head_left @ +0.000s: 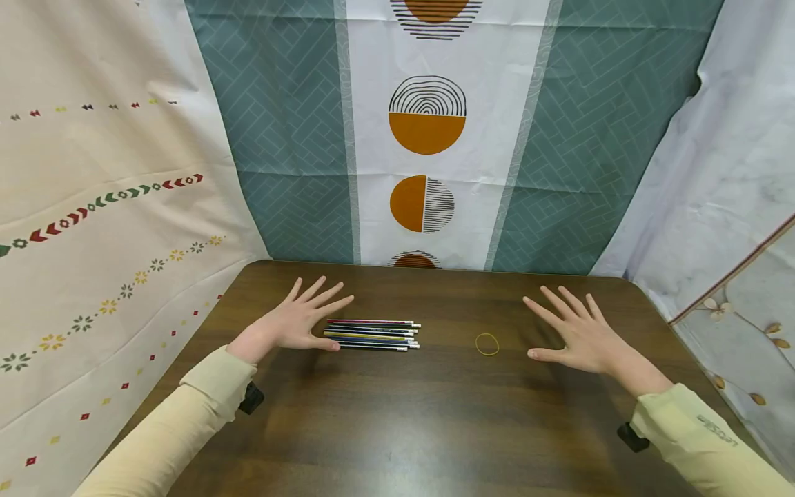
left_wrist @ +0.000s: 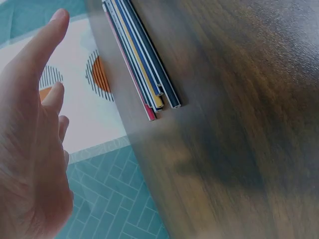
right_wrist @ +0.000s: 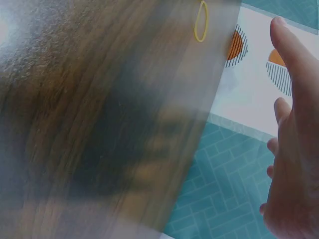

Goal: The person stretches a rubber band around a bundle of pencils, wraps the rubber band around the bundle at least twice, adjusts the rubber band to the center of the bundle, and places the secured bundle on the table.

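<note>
- eraser-tipped pencils (head_left: 373, 335) lie bunched on the brown tabletop (head_left: 397, 407), just right of the splayed fingers of the left hand (head_left: 292, 327)
- yellow rubber band (head_left: 487, 355) sits between pencils and right hand (head_left: 585, 342), nearer that thumb
- both hands spread wide, fingers totally loose

At twelve o'clock hangs a curtain (head_left: 292, 138), teal with brick-like lines on both sides, its white middle strip (head_left: 371, 159) printed with orange and striped circles (head_left: 427, 135). From nine to eleven, a cream cloth (head_left: 93, 159) carries rows of small coloured motifs. At two, a pale sheet (head_left: 733, 172) has sprigs (head_left: 718, 308) towards four. The brown wood-grain table (head_left: 435, 400), its far corners rounded, catches soft glare (head_left: 397, 459) at six.
</note>
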Action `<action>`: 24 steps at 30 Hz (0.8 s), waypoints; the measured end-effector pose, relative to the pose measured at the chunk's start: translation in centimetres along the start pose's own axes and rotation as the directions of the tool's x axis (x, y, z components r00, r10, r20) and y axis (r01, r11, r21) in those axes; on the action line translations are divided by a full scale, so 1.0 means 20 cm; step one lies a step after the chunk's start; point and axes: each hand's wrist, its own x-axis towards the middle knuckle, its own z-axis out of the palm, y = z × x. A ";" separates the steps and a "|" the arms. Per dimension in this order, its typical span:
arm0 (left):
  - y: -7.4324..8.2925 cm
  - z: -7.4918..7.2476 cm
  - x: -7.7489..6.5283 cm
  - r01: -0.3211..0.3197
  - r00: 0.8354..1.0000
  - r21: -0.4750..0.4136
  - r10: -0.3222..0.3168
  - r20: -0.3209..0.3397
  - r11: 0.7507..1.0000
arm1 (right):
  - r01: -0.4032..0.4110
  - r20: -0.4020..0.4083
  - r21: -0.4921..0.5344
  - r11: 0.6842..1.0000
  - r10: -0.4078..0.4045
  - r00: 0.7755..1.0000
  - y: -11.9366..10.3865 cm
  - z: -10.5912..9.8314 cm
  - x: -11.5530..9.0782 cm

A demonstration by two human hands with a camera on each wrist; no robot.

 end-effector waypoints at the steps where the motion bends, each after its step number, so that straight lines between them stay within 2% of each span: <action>1: 0.00 0.00 0.00 -0.001 1.000 -0.005 0.001 -0.002 1.000 | 0.001 -0.001 -0.001 1.000 -0.001 1.000 0.00 0.00 0.00; 12: 0.03 -0.01 0.03 -0.024 1.000 -0.034 0.023 -0.021 0.999 | 0.021 -0.001 0.004 1.000 -0.021 1.000 -0.04 -0.01 0.06; 24: 0.04 0.01 0.12 -0.071 0.997 -0.074 0.070 -0.013 0.995 | 0.059 -0.005 0.032 0.998 -0.059 0.998 -0.12 0.02 0.15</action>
